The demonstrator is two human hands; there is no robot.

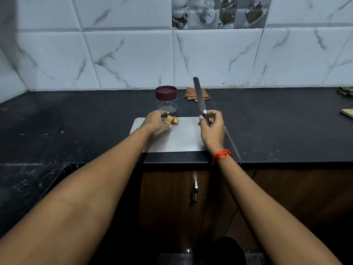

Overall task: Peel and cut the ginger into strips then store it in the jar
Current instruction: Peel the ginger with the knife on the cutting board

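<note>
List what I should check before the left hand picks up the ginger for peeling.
1. Ginger lies on the cutting board: ok.
2. Left hand at the ginger, grip firm: cannot tell, blurred.
3. Right hand holds the knife by its handle: ok.
4. Blade points away from the left hand: ok.
5. Jar open for the strips: not ok, lid on.

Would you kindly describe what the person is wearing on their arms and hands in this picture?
The left forearm and right forearm are bare, with no sleeves in view. The left hand and right hand wear no gloves. A red thread band circles the right wrist. No watch shows; rings cannot be made out.
</note>
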